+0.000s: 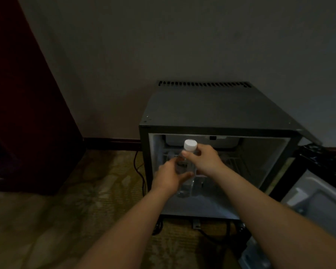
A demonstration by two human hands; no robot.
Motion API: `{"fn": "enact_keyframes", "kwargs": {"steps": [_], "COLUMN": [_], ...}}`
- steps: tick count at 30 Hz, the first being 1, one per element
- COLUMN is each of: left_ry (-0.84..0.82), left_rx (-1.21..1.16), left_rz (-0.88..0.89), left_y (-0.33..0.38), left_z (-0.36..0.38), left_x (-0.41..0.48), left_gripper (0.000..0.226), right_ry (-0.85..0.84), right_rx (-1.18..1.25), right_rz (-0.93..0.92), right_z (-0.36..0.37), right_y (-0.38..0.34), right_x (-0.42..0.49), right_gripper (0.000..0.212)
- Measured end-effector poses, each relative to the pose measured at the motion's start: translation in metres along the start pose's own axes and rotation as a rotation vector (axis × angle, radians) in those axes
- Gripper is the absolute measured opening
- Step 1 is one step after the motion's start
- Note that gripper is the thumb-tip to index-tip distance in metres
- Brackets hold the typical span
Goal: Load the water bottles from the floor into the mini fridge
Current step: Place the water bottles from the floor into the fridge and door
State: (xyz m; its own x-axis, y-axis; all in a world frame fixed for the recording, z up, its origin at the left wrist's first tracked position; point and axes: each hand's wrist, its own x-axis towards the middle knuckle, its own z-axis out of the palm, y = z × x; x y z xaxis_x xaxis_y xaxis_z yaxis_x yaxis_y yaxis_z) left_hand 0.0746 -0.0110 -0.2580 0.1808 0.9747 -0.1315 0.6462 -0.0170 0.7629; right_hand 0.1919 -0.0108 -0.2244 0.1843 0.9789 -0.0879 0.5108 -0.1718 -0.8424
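You're in a lived-in rm, hotel-type or a bedroom, not a kitchen or lab. Evidence: patterned yellow-brown carpet [81,195] underfoot, plain pale wall [182,39] w/ dark wood baseboard [113,142], and big red-brown wood furniture [17,98] at your left. The mini fridge [217,107] sits on the floor vs. the wall, its door [318,193] swung open to your right, w/ a power cord [139,172] trailing beside it. Dim lighting.

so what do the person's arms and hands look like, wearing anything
Both forearms are bare, no sleeves in view. The left hand and right hand have no gloves, and no watch or band shows at either wrist. Too dim to tell rings.
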Motion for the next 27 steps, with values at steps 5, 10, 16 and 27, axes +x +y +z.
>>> {"fn": "enact_keyframes", "kwargs": {"steps": [5, 10, 16, 27], "left_ry": [0.084, 0.056, 0.006, -0.056], "left_rx": [-0.015, -0.151, -0.23, -0.067], "left_rz": [-0.103, -0.116, -0.102, -0.197], "left_y": [-0.009, -0.021, -0.03, -0.034], "left_z": [0.006, 0.009, 0.012, 0.015], "left_x": [0.022, 0.042, 0.061, 0.094], "left_gripper": [0.034, 0.033, 0.048, 0.055], "right_ry": [0.081, 0.144, 0.175, -0.032], "right_rx": [0.089, 0.207, 0.177, -0.025], "right_rz": [-0.018, 0.054, 0.134, 0.081], "right_z": [0.013, 0.025, 0.044, 0.054], "right_y": [0.004, 0.005, 0.004, 0.002], "right_x": [0.02, 0.044, 0.071, 0.098], "right_gripper": [0.021, 0.031, 0.043, 0.067]}}
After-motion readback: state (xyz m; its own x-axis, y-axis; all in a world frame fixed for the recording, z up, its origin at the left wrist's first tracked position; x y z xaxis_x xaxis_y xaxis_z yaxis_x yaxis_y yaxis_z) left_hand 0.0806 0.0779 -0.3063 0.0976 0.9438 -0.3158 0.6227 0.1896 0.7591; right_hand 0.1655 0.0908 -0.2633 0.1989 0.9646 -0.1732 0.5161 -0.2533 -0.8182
